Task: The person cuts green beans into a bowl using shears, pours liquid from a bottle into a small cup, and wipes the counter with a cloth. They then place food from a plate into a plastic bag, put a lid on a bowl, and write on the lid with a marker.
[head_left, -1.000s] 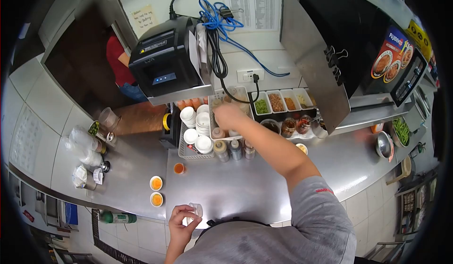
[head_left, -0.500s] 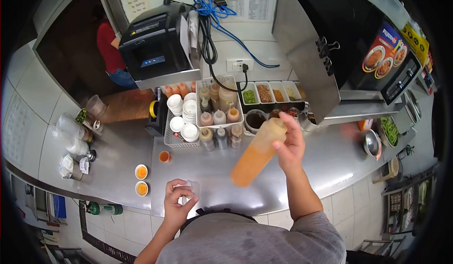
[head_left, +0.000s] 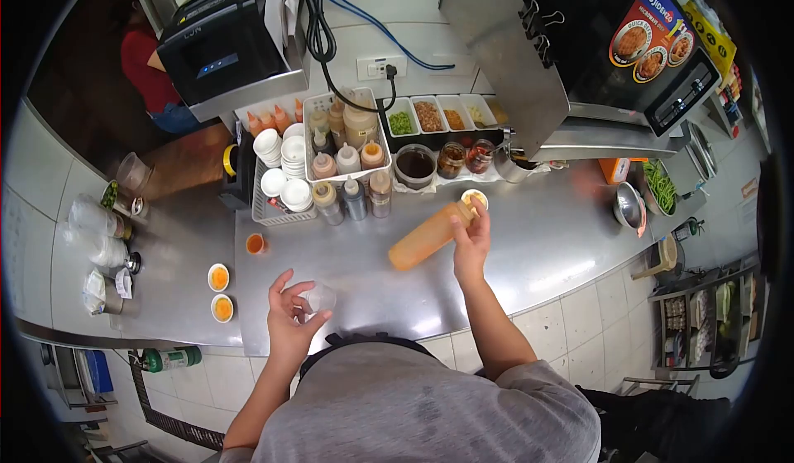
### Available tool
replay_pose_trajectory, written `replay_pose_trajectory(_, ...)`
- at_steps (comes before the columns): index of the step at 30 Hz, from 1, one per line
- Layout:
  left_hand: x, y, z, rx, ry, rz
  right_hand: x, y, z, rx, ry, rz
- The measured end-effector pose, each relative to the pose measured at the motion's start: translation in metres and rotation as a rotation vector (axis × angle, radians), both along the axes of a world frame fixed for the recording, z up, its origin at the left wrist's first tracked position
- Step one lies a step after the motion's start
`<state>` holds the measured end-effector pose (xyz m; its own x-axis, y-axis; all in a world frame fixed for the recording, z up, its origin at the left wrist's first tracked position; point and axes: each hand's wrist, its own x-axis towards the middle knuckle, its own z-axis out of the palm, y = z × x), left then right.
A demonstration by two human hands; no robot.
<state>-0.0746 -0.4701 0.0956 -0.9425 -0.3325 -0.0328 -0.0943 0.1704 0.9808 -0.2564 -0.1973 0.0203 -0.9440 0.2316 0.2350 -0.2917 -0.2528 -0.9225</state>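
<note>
My left hand [head_left: 291,318] holds a small clear plastic cup [head_left: 321,297] above the counter's front edge, thumb and fingers around its side. In my right hand [head_left: 471,246] is a squeeze bottle [head_left: 420,240] of orange sauce, gripped near its upper right end. The bottle leans strongly, its sauce-filled end pointing down and left over the counter. Partly behind its upper end stands a small white cup [head_left: 475,198]. Left of my left hand are two white cups with orange contents, a nearer one [head_left: 222,307] and a farther one [head_left: 217,277], plus a small orange-filled cup [head_left: 255,244].
A white basket [head_left: 351,165] of sauce bottles and a stack of white cups [head_left: 294,155] stand at the back of the steel counter [head_left: 331,248]. Beside them are a dark sauce tub [head_left: 414,168] and topping trays [head_left: 428,116]. Metal bowls [head_left: 628,205] sit at right.
The bottle has tipped closer to horizontal and moved away from my body. My left fingers have spread somewhat around the clear cup. The whole view has shifted, and the white cup behind the bottle now shows.
</note>
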Motion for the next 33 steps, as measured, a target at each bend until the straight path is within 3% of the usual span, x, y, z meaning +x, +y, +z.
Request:
replay_pose_trajectory(1,-0.001,0.0,-0.003,0.005,-0.005,0.005,0.0,0.0,0.002,0.005,-0.005,0.005)
replay_pose_trajectory(4,-0.008,-0.002,-0.013,-0.21,0.011,-0.048,-0.005,0.008,-0.014,0.898,0.27,-0.049)
replay_pose_trajectory(5,-0.01,-0.002,-0.012,-0.206,0.01,-0.037,-0.002,0.004,-0.014,0.9,0.275,-0.038)
replay_pose_trajectory(7,-0.017,-0.002,-0.008,-0.364,-0.045,-0.097,0.003,-0.005,-0.014,0.599,0.173,0.005)
replay_pose_trajectory(11,-0.038,-0.003,-0.011,-0.555,-0.094,-0.146,0.009,-0.017,-0.026,0.595,0.067,0.087)
replay_pose_trajectory(13,-0.053,0.0,-0.012,-0.803,-0.08,-0.219,0.008,-0.02,-0.006,0.711,-0.044,0.286)
replay_pose_trajectory(14,-0.057,0.001,-0.013,-0.795,-0.091,-0.212,0.011,-0.024,0.006,0.716,-0.049,0.301)
replay_pose_trajectory(16,-0.066,0.005,-0.015,-0.777,-0.087,-0.288,0.015,-0.031,0.032,1.329,0.373,0.28)
replay_pose_trajectory(23,-0.076,0.02,-0.017,-0.743,-0.071,-0.322,0.013,-0.044,0.075,1.75,0.792,0.361)
replay_pose_trajectory(33,-0.077,0.022,-0.027,-0.692,-0.027,-0.306,0.01,-0.057,0.097,1.796,0.873,0.41)
